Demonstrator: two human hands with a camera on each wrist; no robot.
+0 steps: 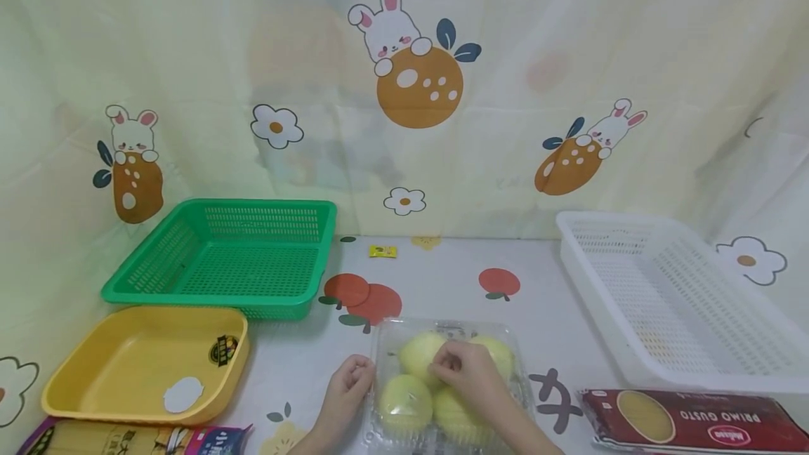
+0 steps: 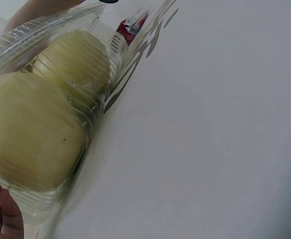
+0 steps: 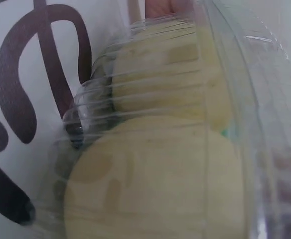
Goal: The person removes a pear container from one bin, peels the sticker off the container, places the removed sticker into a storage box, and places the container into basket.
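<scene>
A clear ribbed plastic box [image 1: 520,399] of several round yellow-green fruits [image 1: 406,402] stands at the table's front middle. My left hand [image 1: 346,395] is at the box's left side with its fingers loosely curled. In the left wrist view, its fingertips [image 2: 8,201] are close against the box wall; whether they touch it is unclear. Above the fruits, my right hand [image 1: 470,374] bends its fingers with their tips close together. Whether they pinch the plastic is hidden. The right wrist view shows the ribbed wall and fruits [image 3: 155,174] close up.
On the left are a green basket [image 1: 218,298], a yellow tray [image 1: 142,343] and a noodle pack [image 1: 126,437]. A white basket [image 1: 594,293] and a red spaghetti pack [image 1: 701,416] lie right. A small yellow packet [image 1: 383,251] lies at the back.
</scene>
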